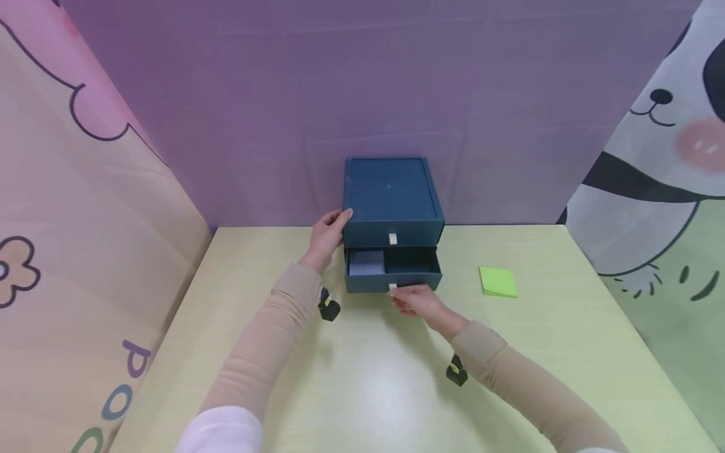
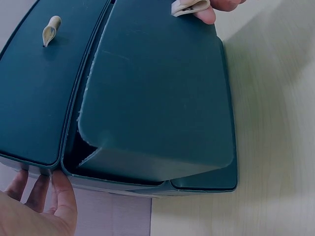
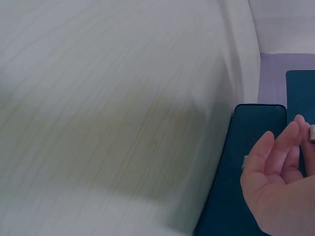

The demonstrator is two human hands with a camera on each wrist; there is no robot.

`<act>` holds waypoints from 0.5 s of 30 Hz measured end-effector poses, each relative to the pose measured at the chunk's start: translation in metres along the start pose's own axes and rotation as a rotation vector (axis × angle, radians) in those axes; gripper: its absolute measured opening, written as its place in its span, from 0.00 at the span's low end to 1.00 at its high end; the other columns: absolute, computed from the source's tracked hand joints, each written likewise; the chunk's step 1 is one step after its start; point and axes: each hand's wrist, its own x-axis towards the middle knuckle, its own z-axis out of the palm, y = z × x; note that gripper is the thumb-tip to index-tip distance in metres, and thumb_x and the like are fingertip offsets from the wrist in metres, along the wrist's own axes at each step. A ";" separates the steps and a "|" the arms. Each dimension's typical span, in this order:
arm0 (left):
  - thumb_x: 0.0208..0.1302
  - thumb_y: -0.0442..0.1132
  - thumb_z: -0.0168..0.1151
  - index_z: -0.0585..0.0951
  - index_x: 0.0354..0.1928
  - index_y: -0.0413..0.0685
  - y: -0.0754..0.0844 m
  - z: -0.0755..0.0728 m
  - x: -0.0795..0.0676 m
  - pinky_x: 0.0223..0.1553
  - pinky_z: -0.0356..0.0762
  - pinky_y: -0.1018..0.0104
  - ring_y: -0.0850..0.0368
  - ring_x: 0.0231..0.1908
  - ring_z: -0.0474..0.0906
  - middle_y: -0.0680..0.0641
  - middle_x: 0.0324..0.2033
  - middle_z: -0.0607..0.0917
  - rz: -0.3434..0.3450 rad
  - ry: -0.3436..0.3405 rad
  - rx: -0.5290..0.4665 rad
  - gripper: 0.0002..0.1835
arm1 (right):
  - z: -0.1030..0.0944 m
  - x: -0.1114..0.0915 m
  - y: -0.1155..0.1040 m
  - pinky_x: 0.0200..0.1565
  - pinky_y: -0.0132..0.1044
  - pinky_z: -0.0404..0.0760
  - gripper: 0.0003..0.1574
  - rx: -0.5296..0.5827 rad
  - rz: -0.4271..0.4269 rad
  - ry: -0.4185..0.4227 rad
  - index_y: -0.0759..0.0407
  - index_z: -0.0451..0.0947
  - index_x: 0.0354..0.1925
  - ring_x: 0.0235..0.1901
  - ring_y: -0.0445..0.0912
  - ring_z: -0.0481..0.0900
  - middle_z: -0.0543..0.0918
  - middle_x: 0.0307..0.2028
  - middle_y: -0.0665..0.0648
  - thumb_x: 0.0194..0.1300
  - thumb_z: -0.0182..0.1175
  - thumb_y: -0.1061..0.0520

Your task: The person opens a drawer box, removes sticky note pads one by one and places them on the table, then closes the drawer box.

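A dark blue-green desktop drawer cabinet (image 1: pixel 391 189) stands at the back of the table. Its top drawer (image 1: pixel 368 235) is closed, while the drawer (image 1: pixel 362 284) below is pulled out, showing a divided inside with a pale lilac flat block (image 1: pixel 367 263) in the left part. My right hand (image 1: pixel 419 301) pinches that drawer's cream loop tab (image 2: pixel 192 7) between thumb and fingers. On the cabinet's left side rests my left hand (image 1: pixel 326 236), thumb at the top edge and fingers (image 2: pixel 64 194) extended against the wall. A lowest drawer front (image 3: pixel 246 196) sits closed beneath.
To the right of the cabinet lies a bright green sticky-note pad (image 1: pixel 498 282) on the pale wooden table (image 1: pixel 368 377). A purple cloth (image 1: pixel 255 113) hangs behind, and printed cloths stand at both sides. Small black devices (image 1: pixel 328 306) show beside each wrist.
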 end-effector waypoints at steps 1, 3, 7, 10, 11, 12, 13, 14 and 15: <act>0.65 0.56 0.57 0.67 0.68 0.51 0.000 0.000 0.000 0.61 0.70 0.54 0.50 0.64 0.66 0.48 0.66 0.68 0.000 0.000 -0.001 0.32 | 0.000 0.000 0.000 0.53 0.45 0.79 0.23 -0.002 -0.002 0.004 0.69 0.77 0.53 0.45 0.53 0.80 0.82 0.47 0.67 0.70 0.53 0.52; 0.65 0.56 0.57 0.67 0.68 0.52 -0.001 0.000 0.001 0.61 0.70 0.55 0.50 0.64 0.66 0.48 0.66 0.68 -0.001 0.000 -0.003 0.32 | 0.001 0.000 0.001 0.52 0.44 0.79 0.22 -0.010 -0.005 0.011 0.68 0.78 0.53 0.44 0.53 0.80 0.82 0.47 0.67 0.70 0.53 0.53; 0.65 0.55 0.57 0.67 0.67 0.51 -0.001 0.000 0.001 0.61 0.69 0.55 0.51 0.64 0.66 0.48 0.66 0.69 -0.008 0.009 -0.015 0.32 | 0.001 0.000 0.001 0.50 0.43 0.80 0.22 -0.026 -0.008 0.017 0.67 0.79 0.52 0.40 0.49 0.80 0.83 0.45 0.66 0.70 0.53 0.53; 0.65 0.55 0.57 0.67 0.67 0.51 -0.001 0.000 0.001 0.61 0.69 0.55 0.51 0.64 0.66 0.47 0.65 0.69 -0.011 0.012 -0.013 0.32 | 0.001 0.000 0.002 0.48 0.42 0.81 0.22 -0.029 -0.010 0.018 0.68 0.79 0.52 0.36 0.45 0.79 0.84 0.43 0.65 0.70 0.54 0.52; 0.65 0.55 0.57 0.67 0.67 0.51 -0.001 0.000 0.001 0.61 0.69 0.55 0.51 0.64 0.66 0.47 0.66 0.69 -0.011 0.012 -0.012 0.32 | 0.001 0.000 0.002 0.48 0.42 0.81 0.22 -0.030 -0.013 0.018 0.68 0.79 0.51 0.35 0.44 0.79 0.84 0.42 0.65 0.70 0.54 0.52; 0.64 0.55 0.58 0.67 0.67 0.51 -0.001 0.000 0.001 0.61 0.69 0.55 0.51 0.64 0.66 0.47 0.65 0.69 -0.010 0.011 -0.012 0.32 | 0.001 0.000 0.002 0.48 0.42 0.81 0.22 -0.031 -0.015 0.018 0.68 0.79 0.52 0.35 0.43 0.79 0.84 0.42 0.65 0.70 0.53 0.53; 0.64 0.56 0.58 0.67 0.67 0.51 -0.001 0.000 0.002 0.61 0.69 0.55 0.51 0.64 0.66 0.47 0.66 0.69 -0.009 0.011 -0.011 0.32 | 0.001 0.000 0.002 0.48 0.41 0.81 0.22 -0.027 -0.016 0.019 0.69 0.79 0.51 0.35 0.44 0.79 0.84 0.42 0.65 0.70 0.54 0.53; 0.64 0.56 0.58 0.67 0.67 0.51 -0.001 0.001 0.002 0.61 0.70 0.55 0.51 0.64 0.66 0.47 0.66 0.69 -0.008 0.010 -0.010 0.32 | 0.001 0.000 0.002 0.47 0.41 0.81 0.22 -0.026 -0.021 0.019 0.69 0.78 0.52 0.36 0.45 0.80 0.84 0.41 0.65 0.70 0.54 0.53; 0.64 0.56 0.58 0.67 0.67 0.51 0.000 0.001 0.002 0.61 0.69 0.55 0.51 0.64 0.66 0.48 0.66 0.69 -0.009 0.011 -0.011 0.32 | 0.001 -0.001 0.002 0.47 0.41 0.82 0.23 -0.030 -0.027 0.020 0.69 0.78 0.52 0.36 0.46 0.80 0.84 0.41 0.64 0.70 0.54 0.53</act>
